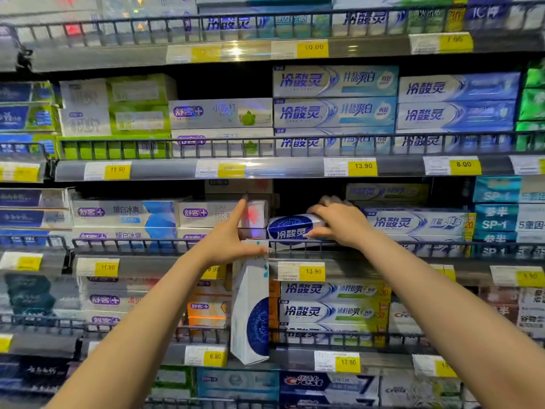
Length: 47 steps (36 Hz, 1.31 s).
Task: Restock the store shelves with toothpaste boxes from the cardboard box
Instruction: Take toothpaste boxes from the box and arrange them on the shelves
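My right hand (336,222) grips a white and dark-blue toothpaste box (292,228) and holds it lying sideways in a dark gap on the middle shelf, just above the wire rail (309,245). My left hand (228,234) holds a second box of the same kind (250,308) by its top end; the box hangs upright in front of the lower shelves. The left index finger points up toward the white and red boxes (253,214). The cardboard box is not in view.
Shelves of stacked toothpaste boxes fill the whole view, each with a wire front rail and yellow price tags (312,271). Blue-lettered boxes (418,222) lie right of the gap, purple-logo boxes (124,214) to its left. A dark opening sits behind the held box.
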### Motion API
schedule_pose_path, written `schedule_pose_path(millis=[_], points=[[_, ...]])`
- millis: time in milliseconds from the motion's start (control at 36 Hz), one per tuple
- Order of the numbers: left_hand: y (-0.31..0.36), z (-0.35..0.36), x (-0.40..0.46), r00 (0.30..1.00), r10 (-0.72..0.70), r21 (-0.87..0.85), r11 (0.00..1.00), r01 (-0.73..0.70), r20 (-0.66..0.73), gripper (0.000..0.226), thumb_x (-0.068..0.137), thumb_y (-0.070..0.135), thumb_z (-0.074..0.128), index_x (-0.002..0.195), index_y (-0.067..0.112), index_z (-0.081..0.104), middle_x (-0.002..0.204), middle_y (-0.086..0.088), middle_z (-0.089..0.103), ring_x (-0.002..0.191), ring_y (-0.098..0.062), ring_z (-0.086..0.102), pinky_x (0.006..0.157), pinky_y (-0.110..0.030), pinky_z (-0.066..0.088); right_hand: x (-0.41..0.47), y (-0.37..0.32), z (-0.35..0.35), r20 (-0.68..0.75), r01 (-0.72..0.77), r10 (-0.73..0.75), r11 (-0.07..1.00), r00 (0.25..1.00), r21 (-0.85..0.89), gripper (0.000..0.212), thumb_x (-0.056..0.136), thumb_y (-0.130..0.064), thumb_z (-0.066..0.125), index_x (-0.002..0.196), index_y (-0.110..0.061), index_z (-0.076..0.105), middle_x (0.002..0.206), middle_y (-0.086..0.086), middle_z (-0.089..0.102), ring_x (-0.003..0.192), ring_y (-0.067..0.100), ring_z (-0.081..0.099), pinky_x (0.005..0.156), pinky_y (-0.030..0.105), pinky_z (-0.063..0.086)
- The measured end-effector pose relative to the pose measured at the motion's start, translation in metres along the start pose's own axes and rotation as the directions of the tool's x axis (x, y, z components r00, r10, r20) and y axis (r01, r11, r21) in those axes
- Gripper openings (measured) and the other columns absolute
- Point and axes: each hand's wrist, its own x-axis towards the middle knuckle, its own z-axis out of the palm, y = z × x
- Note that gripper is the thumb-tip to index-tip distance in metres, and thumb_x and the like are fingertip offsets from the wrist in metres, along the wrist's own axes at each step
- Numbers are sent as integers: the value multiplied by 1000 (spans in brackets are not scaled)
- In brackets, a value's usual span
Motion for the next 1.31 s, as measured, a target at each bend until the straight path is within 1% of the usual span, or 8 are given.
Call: schedule_pose_path(millis=[417, 528, 750, 917, 1000, 1083, 1194, 1306], points=[[3, -6, 7, 999, 7, 8, 1000, -8, 36, 110, 76, 42, 73, 147, 34, -11, 135, -12, 52, 108, -23, 60, 78, -22, 46, 5, -4, -6, 76, -15, 12, 999, 997, 37, 63, 81, -53, 61, 133, -21, 45, 133, 6, 48, 123, 25, 39, 96, 36, 34], [2, -7, 9, 998, 24, 14, 1000, -24, 58, 113, 75, 43, 74, 147, 33, -13, 134, -12, 53, 93, -12, 60, 77, -19, 47, 8, -3, -14, 130, -26, 21, 999, 991, 39, 60, 81, -51, 63, 132, -24, 45, 134, 2, 50, 125, 24, 39, 99, 38, 30], [-1, -8, 12, 998, 35, 11, 999, -35, 54, 113, 75, 42, 74, 146, 35, -13, 135, -10, 52, 108, -20, 60, 82, -22, 47, 15, 5, -16, 184, -53, 21, 983, 983, 176, 59, 76, -46, 70, 127, -26, 50, 129, -3, 56, 114, 17, 51, 88, 37, 46], [5, -9, 6, 986, 160, 43, 986, -162, 40, 101, 76, 43, 72, 142, 53, -5, 73, -1, 59, 61, -14, 54, 57, -23, 46, 15, 3, -13, 199, -21, -3, 992, 980, 122, 63, 82, -49, 62, 139, -33, 39, 140, -2, 47, 126, 21, 42, 93, 37, 41], [12, -9, 8, 980, 190, 183, 963, -199, 68, 89, 77, 47, 69, 143, 50, 9, 88, -1, 60, 70, -6, 55, 61, -21, 42, 14, 2, -10, 203, -18, -7, 992, 979, 125, 60, 85, -49, 59, 139, -45, 34, 140, -2, 46, 127, 24, 40, 92, 37, 39], [17, -8, 11, 983, 171, 198, 964, -180, 60, 89, 78, 47, 69, 147, 41, 13, 114, -14, 62, 87, -17, 60, 69, -24, 43, 12, 3, -9, 177, -15, -8, 991, 984, 130, 57, 85, -47, 59, 137, -46, 36, 136, 1, 48, 124, 25, 41, 93, 38, 38], [16, -10, 18, 989, 127, 186, 973, -138, 75, 88, 78, 47, 69, 146, 40, 14, 113, -20, 62, 85, -16, 62, 63, -27, 40, 12, 5, -7, 156, -17, -21, 971, 988, 238, 57, 85, -42, 62, 137, -40, 41, 132, 1, 52, 119, 21, 46, 93, 39, 44], [11, -13, 25, 989, 93, 99, 990, -104, 113, 96, 66, 62, 68, 144, 47, 16, 86, -8, 68, 73, -14, 59, 67, -27, 44, 11, 17, -13, 51, -35, 12, 884, 999, 467, 58, 84, -37, 65, 137, -31, 44, 132, 4, 52, 119, 18, 48, 97, 35, 45]])
